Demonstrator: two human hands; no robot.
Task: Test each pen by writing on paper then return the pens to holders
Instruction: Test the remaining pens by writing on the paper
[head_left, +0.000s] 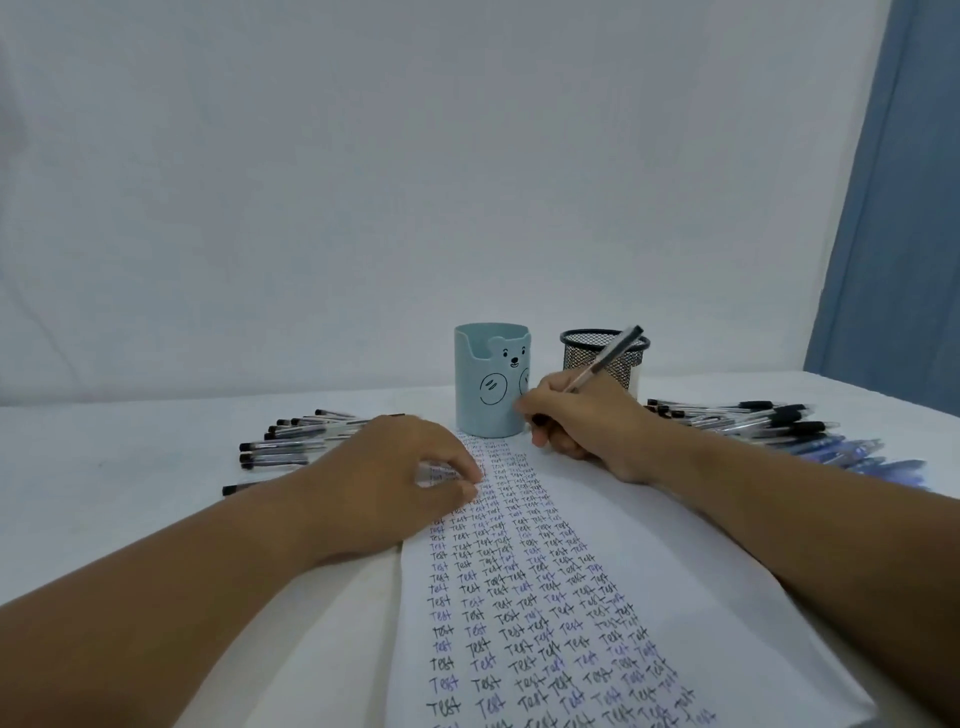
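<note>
A long white paper (675, 597) covered in rows of the word "Test" in black and blue runs from the near edge toward two holders. My right hand (587, 421) grips a clear pen (608, 358) with a black cap end, its tip down at the paper's far end. My left hand (400, 467) rests on the paper's left edge, fingers curled with the tips pressing on the sheet. Behind the paper stand a light blue bear cup (485, 384) and a black mesh holder (582, 351).
Several black-capped clear pens (291, 441) lie in a loose pile left of the blue cup. Another pile of black and blue pens (789, 426) lies to the right. A white cloth covers the table (130, 493). A blue curtain (898, 208) hangs at the right.
</note>
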